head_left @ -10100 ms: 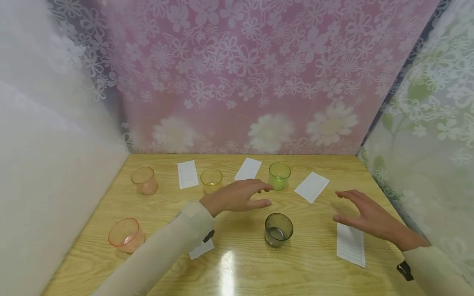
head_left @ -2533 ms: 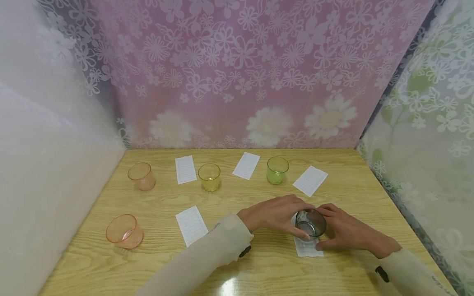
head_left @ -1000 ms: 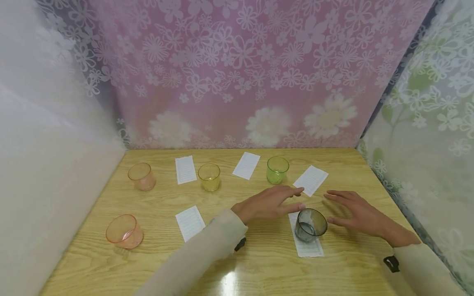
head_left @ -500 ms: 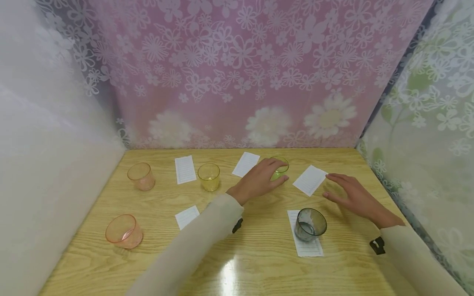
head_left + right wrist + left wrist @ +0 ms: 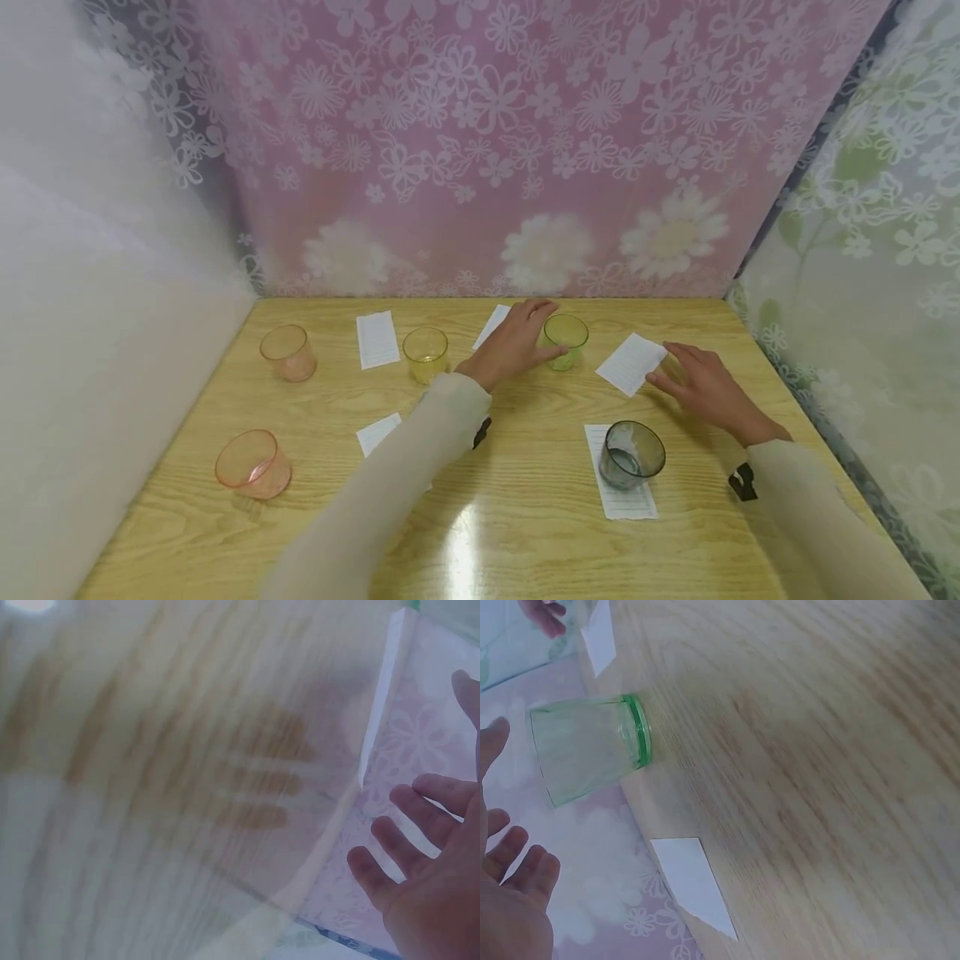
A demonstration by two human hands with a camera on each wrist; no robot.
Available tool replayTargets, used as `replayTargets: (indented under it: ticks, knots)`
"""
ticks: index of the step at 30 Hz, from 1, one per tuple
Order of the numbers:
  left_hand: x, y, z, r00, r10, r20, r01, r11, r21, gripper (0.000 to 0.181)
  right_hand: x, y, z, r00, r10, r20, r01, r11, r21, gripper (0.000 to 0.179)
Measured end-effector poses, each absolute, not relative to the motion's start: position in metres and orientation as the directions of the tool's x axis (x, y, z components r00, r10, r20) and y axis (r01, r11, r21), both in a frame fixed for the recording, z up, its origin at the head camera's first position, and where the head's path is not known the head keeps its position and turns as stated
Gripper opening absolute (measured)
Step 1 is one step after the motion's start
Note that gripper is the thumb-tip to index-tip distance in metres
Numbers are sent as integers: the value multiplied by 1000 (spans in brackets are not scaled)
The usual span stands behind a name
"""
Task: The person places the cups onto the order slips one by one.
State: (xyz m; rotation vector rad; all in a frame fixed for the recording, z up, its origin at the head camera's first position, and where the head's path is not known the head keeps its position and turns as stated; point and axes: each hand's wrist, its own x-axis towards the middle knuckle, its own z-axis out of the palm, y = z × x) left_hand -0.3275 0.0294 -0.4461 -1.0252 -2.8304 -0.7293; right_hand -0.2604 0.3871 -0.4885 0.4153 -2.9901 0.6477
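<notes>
My left hand (image 5: 513, 343) reaches to the left side of a green glass cup (image 5: 568, 352), thumb and fingers spread. In the left wrist view a gap shows between the fingers and the upright green cup (image 5: 592, 748). My right hand (image 5: 707, 387) hovers at the right edge of a white paper slip (image 5: 630, 365). Its fingers are spread and hold nothing in the right wrist view, where the hand (image 5: 431, 900) is over the table. A dark grey glass cup (image 5: 628, 465) stands on another printed slip (image 5: 630, 505) nearer to me.
A yellow cup (image 5: 425, 354), an orange cup (image 5: 291, 357) and a reddish cup (image 5: 257, 468) stand to the left. Slips lie behind the yellow cup (image 5: 377, 340), behind my left hand and partly under my left sleeve (image 5: 390, 475). Curtains border the wooden table (image 5: 540, 542).
Both hands held the grey cup over the near-right slip; it now stands there, released. My left hand has moved up-left to the green cup, my right hand up toward the far-right slip.
</notes>
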Motion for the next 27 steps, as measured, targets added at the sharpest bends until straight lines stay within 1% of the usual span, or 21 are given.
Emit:
replayTargets:
  ticks: [4, 7, 14, 21, 27]
  knots:
    - [-334, 34, -451, -800, 582, 147, 569, 657, 495, 88, -264, 388, -489, -966, -241, 89, -257, 888, -383, 82]
    - [-340, 40, -457, -812, 569, 128, 540, 650, 535, 92, -265, 386, -489, -973, -221, 63, -228, 900, -371, 87]
    - [-347, 47, -463, -836, 542, 87, 485, 655, 579, 94, -269, 379, -492, -984, -178, 20, -174, 923, -343, 96]
    - [-347, 46, -461, -841, 537, 67, 463, 650, 603, 91, -274, 375, -498, -985, -173, 8, -169, 949, -265, 100]
    - [-349, 47, -464, -842, 536, 65, 461, 651, 603, 91, -276, 375, -503, -985, -173, 12, -171, 962, -214, 104]
